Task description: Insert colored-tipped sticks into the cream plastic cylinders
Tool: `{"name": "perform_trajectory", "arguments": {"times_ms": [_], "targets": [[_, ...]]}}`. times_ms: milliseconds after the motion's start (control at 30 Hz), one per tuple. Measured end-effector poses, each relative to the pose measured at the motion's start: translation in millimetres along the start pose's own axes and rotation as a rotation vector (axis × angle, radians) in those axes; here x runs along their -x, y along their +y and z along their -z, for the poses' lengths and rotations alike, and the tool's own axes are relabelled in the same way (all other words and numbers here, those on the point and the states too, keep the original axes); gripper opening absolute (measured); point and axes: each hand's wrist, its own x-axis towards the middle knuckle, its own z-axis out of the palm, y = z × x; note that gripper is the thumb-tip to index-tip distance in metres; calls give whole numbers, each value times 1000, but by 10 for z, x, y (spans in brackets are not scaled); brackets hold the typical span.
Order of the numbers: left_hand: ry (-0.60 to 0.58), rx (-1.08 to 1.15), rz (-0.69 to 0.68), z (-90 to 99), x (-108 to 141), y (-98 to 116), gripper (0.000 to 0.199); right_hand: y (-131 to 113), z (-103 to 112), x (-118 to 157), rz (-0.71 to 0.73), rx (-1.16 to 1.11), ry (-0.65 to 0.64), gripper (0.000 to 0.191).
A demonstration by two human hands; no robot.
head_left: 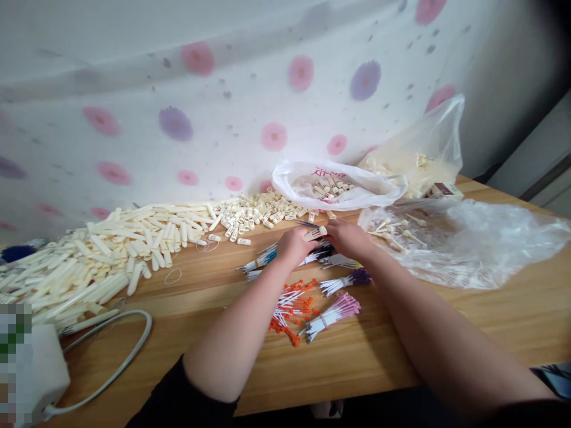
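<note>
My left hand (294, 246) is closed on a short cream slotted piece (316, 233) near the middle of the table. Close beside it on the right, my right hand (350, 238) has its fingers bent together at a thin dark tool (309, 224), which looks like tweezers. Under and around the hands lie bundles of thin white sticks, some with blue or black ends. Nearer the front are loose orange-tipped sticks (294, 306), a purple-tipped bundle (345, 281) and a pink-tipped bundle (334, 315).
Cream tubes (111, 249) and short slotted pieces (250, 217) are heaped along the back left. A white bag (285, 184) of pieces and clear plastic bags (482, 244) occupy the back right. A white box with a cable (145, 333) sits at the front left.
</note>
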Motion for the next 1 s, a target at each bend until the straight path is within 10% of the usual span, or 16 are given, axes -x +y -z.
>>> {"name": "perform_trajectory", "arguments": {"times_ms": [200, 433, 667, 833, 1000], "targets": [[-62, 19, 104, -254, -178, -86, 21, 75, -63, -21, -37, -67, 59, 17], [-36, 184, 96, -88, 3, -106, 26, 196, 124, 4, 1, -232, 132, 16], [-1, 482, 84, 168, 541, -114, 22, -260, 249, 115, 324, -593, 67, 9], [126, 729, 143, 287, 870, -178, 15, -556, 137, 157, 283, -942, 102, 33], [191, 887, 129, 324, 955, -233, 16, -704, 39, 194, 426, -900, 117, 34]]}}
